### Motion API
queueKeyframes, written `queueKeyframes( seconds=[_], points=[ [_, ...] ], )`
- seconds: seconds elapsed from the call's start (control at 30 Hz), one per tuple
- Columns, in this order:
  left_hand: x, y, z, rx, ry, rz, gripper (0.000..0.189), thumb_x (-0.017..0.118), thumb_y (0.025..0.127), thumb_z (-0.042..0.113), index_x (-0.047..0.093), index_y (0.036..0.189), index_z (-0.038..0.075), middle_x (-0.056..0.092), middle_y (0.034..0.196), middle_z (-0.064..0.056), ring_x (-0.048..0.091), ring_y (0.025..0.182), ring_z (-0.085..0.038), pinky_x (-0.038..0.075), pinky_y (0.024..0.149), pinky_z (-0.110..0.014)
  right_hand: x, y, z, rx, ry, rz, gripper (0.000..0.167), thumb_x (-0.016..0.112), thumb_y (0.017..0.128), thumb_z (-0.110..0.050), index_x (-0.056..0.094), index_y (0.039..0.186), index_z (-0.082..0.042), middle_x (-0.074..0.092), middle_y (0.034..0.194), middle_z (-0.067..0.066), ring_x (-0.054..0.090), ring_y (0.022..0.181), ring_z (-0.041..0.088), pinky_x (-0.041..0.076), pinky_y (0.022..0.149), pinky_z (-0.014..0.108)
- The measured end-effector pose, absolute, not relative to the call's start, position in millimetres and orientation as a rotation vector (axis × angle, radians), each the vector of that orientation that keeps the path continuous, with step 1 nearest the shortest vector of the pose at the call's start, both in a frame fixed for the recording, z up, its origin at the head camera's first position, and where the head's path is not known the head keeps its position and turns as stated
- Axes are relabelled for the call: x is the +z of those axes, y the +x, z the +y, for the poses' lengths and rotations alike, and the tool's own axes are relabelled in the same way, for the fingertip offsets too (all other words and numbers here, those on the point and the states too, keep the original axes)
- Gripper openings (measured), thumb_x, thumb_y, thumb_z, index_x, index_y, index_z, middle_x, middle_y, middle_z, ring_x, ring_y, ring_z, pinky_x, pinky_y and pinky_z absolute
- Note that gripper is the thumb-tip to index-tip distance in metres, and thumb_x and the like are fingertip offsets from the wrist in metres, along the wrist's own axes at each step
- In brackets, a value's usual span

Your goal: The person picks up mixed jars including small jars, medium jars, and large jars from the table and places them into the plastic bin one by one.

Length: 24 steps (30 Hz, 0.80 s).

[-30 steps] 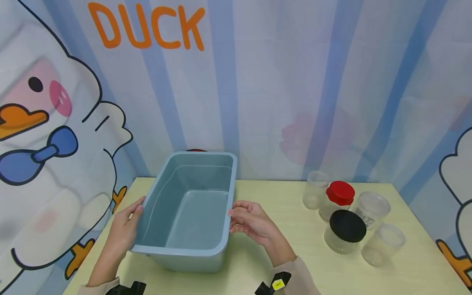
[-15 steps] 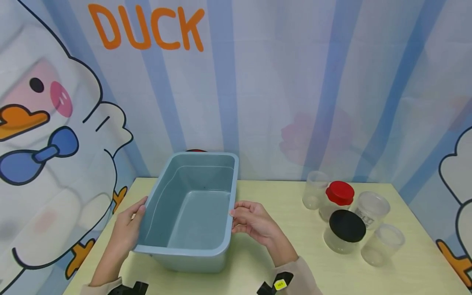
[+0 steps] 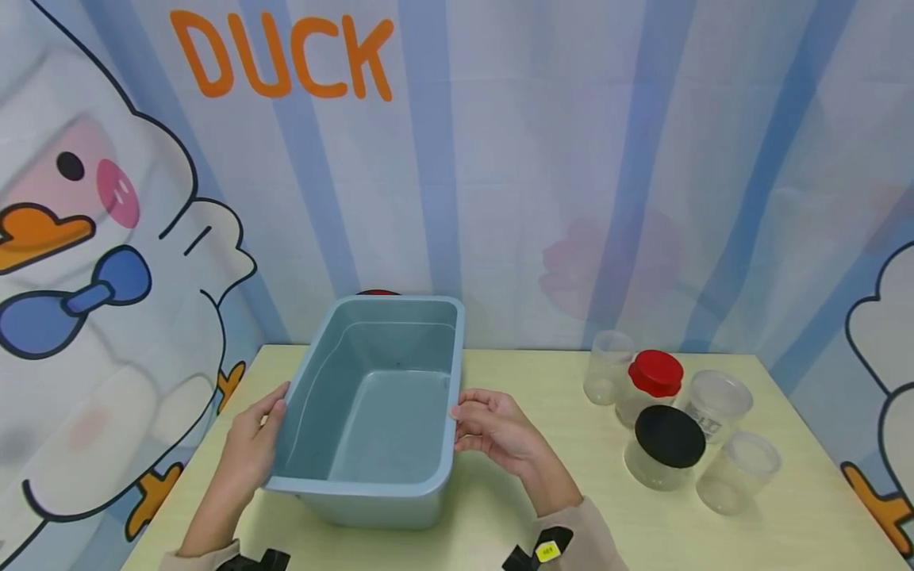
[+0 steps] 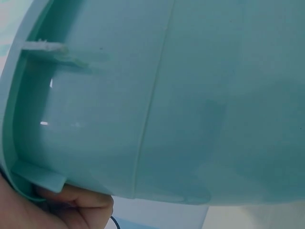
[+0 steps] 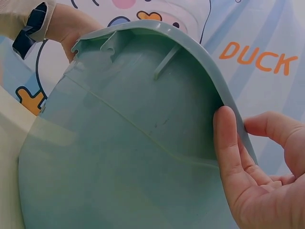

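A blue-grey rectangular plastic basin stands left of the table's middle, its inside bare in the head view. My left hand grips its left rim, thumb on top; in the left wrist view the curled fingers show under the rim. On the opposite side my right hand pinches the right rim. The right wrist view shows that rim between the thumb and the fingers, with the basin's outer wall beside them.
To the right stand several clear plastic jars: one with a black lid, one with a red lid, others with pale or clear tops. A red and black thing peeks out behind the basin. A duck-print curtain hangs behind the table.
The basin has shifted slightly to the right, and both hands have moved with it, keeping their hold on the rim. The jars stay in place.
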<state>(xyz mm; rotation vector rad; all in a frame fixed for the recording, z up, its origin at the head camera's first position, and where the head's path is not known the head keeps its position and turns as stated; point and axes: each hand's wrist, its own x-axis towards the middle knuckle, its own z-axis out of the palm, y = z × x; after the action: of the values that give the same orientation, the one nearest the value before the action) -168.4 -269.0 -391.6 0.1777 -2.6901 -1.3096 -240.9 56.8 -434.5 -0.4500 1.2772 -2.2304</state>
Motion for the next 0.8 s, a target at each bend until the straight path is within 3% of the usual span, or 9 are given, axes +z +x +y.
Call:
queueKeyframes(
  seconds=[0.8],
  points=[
    [-391.7,-169.3,-257.8,-1.322,0.169,-2.727,0.049,0.03,0.111,0.017,0.027,0.153,-0.007,0.028,0.154,-0.032,0.032,0.138,-0.05,0.031,0.108,-0.065,-438.5,-240.7,69.6,-2.246,-0.468,1.269,0.016,0.049,0.098,0.007,0.062,0.099,-0.002,0.069,0.078,0.005,0.066,0.064,0.013,0.058,0.062,0.025]
  ],
)
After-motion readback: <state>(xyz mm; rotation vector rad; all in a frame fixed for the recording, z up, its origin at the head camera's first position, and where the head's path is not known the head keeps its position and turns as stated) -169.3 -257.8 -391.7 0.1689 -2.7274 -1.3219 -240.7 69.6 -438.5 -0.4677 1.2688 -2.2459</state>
